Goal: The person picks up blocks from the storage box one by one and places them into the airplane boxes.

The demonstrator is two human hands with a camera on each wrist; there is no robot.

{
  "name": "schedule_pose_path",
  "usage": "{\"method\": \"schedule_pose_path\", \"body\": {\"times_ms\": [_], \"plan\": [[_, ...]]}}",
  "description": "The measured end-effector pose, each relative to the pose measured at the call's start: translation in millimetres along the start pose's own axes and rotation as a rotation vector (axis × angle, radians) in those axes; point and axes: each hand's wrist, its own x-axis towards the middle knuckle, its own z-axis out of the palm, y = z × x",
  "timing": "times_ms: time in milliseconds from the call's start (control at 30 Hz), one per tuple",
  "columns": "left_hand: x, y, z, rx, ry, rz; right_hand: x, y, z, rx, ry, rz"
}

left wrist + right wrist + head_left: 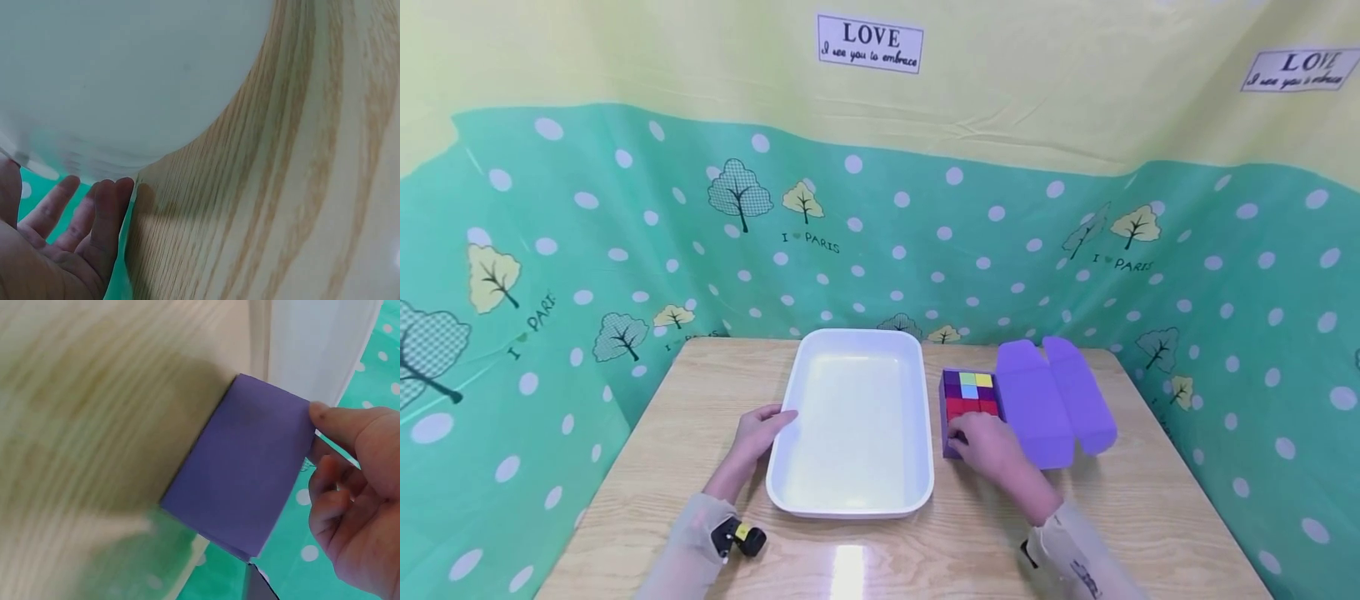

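A white rectangular tray (850,510) rests on the wooden table. My left hand (758,433) holds its left side, thumb over the rim and fingers against the outer wall; the left wrist view shows those fingers (106,212) bent beside the tray (125,75). Right of the tray stands an open purple box (950,429) with coloured blocks (970,392) in it: red, purple, yellow, green and light blue. My right hand (988,446) is at the box's near end, thumb touching a top corner of the purple box (237,469). The index fingertip is hidden, as is anything it touches inside.
The box's purple lid (1037,408) lies folded out to the right, its flaps spread. Behind the table (715,375) and along its sides hangs a green and yellow patterned cloth (910,225). Bare wood shows in front of the tray and left of it.
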Motion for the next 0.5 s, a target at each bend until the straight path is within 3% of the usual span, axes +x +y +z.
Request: {"method": "schedule_pose_path", "body": {"times_ms": [200, 500], "plan": [[-2.5, 0.5, 2.8, -0.001, -0.009, 0.002, -15.0, 13.0, 0.9, 0.025, 0.045, 0.052], [-2.9, 2.5, 0.2, 0.006, 0.000, -0.006, -39.8, 55.7, -11.7, 0.028, 0.058, 0.120]]}}
